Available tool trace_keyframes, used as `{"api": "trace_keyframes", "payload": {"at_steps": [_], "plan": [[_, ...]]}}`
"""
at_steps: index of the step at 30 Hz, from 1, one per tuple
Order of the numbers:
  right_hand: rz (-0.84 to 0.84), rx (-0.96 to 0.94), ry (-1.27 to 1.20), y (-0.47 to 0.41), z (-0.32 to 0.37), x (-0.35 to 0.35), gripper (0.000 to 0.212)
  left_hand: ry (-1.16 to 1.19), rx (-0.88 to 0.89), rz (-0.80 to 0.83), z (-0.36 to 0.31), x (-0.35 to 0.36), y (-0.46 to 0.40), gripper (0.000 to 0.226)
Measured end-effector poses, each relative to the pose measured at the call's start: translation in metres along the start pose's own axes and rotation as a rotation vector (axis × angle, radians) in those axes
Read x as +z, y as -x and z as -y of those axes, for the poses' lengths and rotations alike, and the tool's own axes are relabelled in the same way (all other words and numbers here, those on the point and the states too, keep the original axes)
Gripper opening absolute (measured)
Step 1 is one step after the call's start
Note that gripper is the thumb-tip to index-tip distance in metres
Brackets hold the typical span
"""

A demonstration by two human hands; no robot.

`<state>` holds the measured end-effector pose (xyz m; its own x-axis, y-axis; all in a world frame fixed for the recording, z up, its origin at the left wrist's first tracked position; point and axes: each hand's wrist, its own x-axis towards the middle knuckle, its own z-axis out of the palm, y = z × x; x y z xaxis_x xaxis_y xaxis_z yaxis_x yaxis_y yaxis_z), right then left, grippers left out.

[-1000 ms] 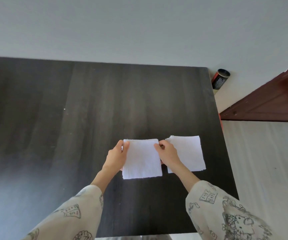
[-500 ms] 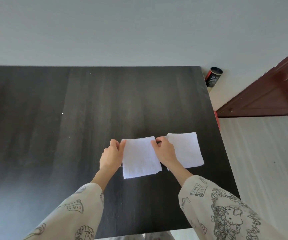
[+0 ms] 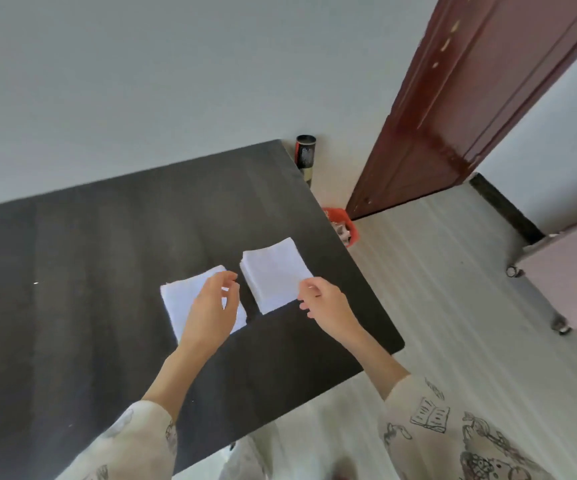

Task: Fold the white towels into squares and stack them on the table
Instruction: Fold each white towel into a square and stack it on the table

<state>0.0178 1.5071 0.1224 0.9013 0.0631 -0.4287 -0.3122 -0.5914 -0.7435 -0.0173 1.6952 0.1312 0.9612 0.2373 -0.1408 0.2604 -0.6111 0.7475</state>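
Two white folded towel squares lie on the dark wood-grain table [image 3: 107,244], side by side with a narrow strip of bare tabletop between them. The left folded white towel [image 3: 179,301] lies flat near the middle of the table; its near right part is hidden under the left hand [image 3: 211,315], so the full outline cannot be traced. That hand hovers over or rests on the cloth with fingers loosely bent and spread, thumb apart, gripping nothing that can be seen; whether the palm touches the towel cannot be told. The right stack of white folded towels [image 3: 275,271] sits closer to the table's right edge, and layered edges show along its left side, though the number of layers is too fine to count. The right hand [image 3: 325,304] is at the stack's near right corner, fingers relaxed and slightly curled, holding nothing; whether its fingertips touch the cloth is unclear. Both cream printed sleeves [image 3: 453,434] are cut off by the bottom edge. Past the table's far right corner stands a black cylindrical can [image 3: 305,150], partly hidden by the table. A red basket [image 3: 344,225] on the floor is also half covered by the table edge, its contents blurred. A dark red wooden door [image 3: 470,91] runs out of view at the top.
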Motion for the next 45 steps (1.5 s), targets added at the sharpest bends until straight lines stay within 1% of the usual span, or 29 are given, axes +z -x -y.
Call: {"api": "trace_keyframes", "payload": {"at_steps": [4,6,10,13,15,20,24,30,35,40,45], "plan": [[-0.082,-0.012,-0.103,0.059,-0.053,-0.083,0.018,-0.016,0.204,0.182,-0.072,0.066,0.043,0.027],[-0.162,-0.005,-0.148,0.097,-0.093,-0.132,0.015,-0.017,0.289,0.261,-0.111,0.107,0.068,0.026],[-0.343,0.045,-0.191,0.183,-0.184,-0.23,0.022,0.012,0.436,0.434,-0.193,0.199,0.131,0.024],[-0.481,0.115,-0.246,0.245,-0.255,-0.297,0.014,-0.016,0.571,0.524,-0.255,0.273,0.183,0.026],[-0.572,0.17,-0.282,0.283,-0.3,-0.336,0.012,-0.017,0.678,0.588,-0.295,0.321,0.216,0.025],[-0.757,0.291,-0.374,0.356,-0.395,-0.42,0.018,-0.032,0.865,0.793,-0.387,0.432,0.282,0.024],[-0.886,0.357,-0.438,0.389,-0.467,-0.485,0.019,-0.038,0.943,0.897,-0.455,0.526,0.318,0.022],[-0.995,0.426,-0.471,0.411,-0.567,-0.612,0.02,-0.081,1.051,1.037,-0.562,0.672,0.36,0.025],[-1.083,0.459,-0.503,0.429,-0.633,-0.725,0.019,-0.091,1.122,1.088,-0.671,0.774,0.394,0.028],[-1.13,0.508,-0.555,0.451,-0.708,-0.81,0.019,-0.167,1.176,1.204,-0.747,0.874,0.432,0.028],[-1.125,0.532,-0.552,0.468,-0.802,-0.899,0.021,-0.261,1.14,1.24,-0.802,0.979,0.474,0.027]]}}
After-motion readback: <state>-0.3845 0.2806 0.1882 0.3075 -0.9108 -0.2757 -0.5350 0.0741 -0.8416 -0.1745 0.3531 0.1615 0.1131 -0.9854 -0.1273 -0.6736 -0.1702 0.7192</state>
